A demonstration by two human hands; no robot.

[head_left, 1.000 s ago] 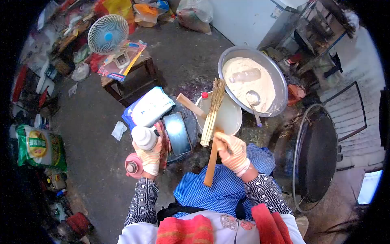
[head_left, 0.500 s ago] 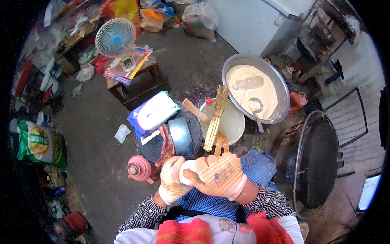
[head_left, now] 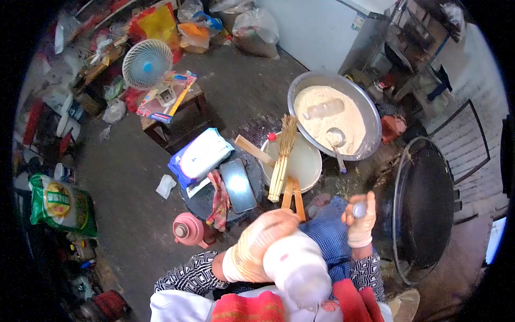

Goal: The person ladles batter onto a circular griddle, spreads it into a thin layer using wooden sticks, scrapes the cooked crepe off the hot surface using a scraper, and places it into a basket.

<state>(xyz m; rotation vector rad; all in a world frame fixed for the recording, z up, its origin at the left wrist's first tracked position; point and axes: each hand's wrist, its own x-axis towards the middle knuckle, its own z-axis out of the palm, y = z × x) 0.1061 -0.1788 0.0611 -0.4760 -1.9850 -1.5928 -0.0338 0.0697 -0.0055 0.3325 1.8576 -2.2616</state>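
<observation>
My left hand (head_left: 258, 240), in a striped cream and orange glove, is wrapped round a whitish plastic bottle (head_left: 294, 262). The bottle is tilted in front of my lap and blurred, so its contents cannot be made out. Off to the right, my right hand (head_left: 362, 224), gloved too, pinches a small round translucent cap (head_left: 359, 209), apart from the bottle. Below the hands lies the blue checked cloth (head_left: 328, 228) over my lap. Ahead stands a white bucket (head_left: 310, 161) with a straw brush (head_left: 281, 166) and wooden sticks across it.
A metal basin (head_left: 375, 134) of pale flour-like powder holds a bottle and a ladle. At left, a round stool (head_left: 198, 204) bears a wipes pack (head_left: 201, 155) and a phone (head_left: 238, 185). A pink flask (head_left: 189, 229) stands beside it. A large dark pan (head_left: 426, 209) is at right.
My hands have moved apart, the right one outward with the cap, the left one staying near my lap. The bottle now shows fully in my left hand. The view has shifted slightly.
</observation>
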